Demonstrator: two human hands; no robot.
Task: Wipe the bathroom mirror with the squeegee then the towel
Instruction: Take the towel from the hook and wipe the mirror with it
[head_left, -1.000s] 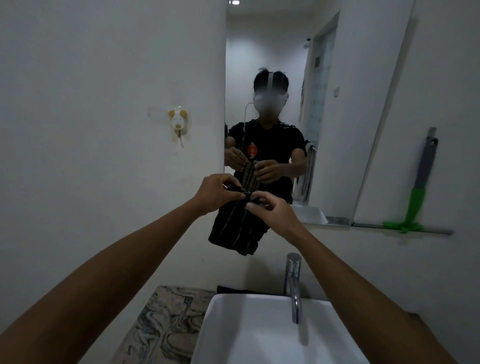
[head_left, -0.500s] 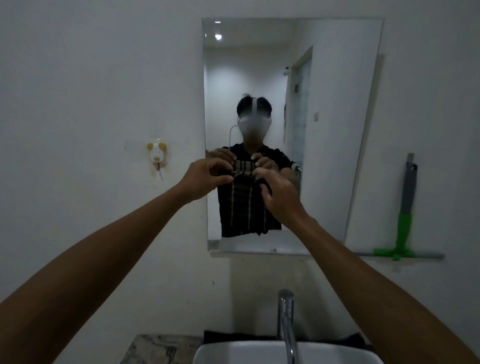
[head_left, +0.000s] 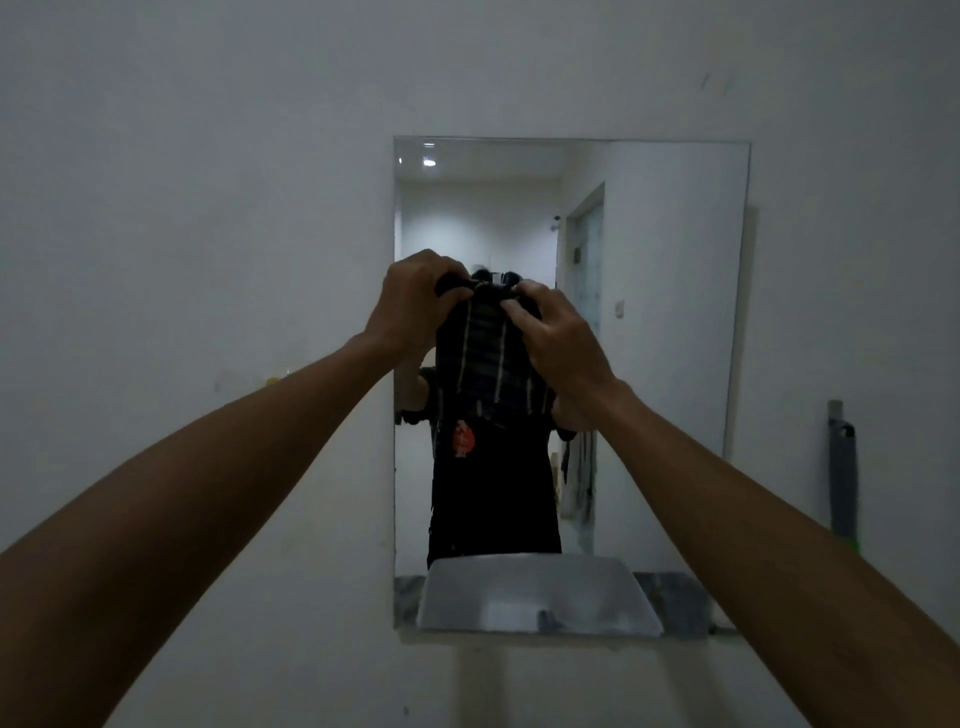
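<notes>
A rectangular mirror hangs on the white wall straight ahead. In front of its middle I hold up a dark towel with pale stripes, hanging down from its top edge. My left hand grips the towel's upper left corner and my right hand grips its upper right part. The squeegee, grey handle with a green lower part, leans upright against the wall to the right of the mirror, partly hidden by my right forearm.
The mirror reflects a person in a dark shirt, a white basin and a doorway. A narrow ledge runs along the mirror's bottom right. A small yellow wall hook peeks out above my left forearm.
Both hands have lifted the towel from below the mirror's lower edge up to its middle. My view has tilted upward, so the sink and tap have dropped out of sight.
</notes>
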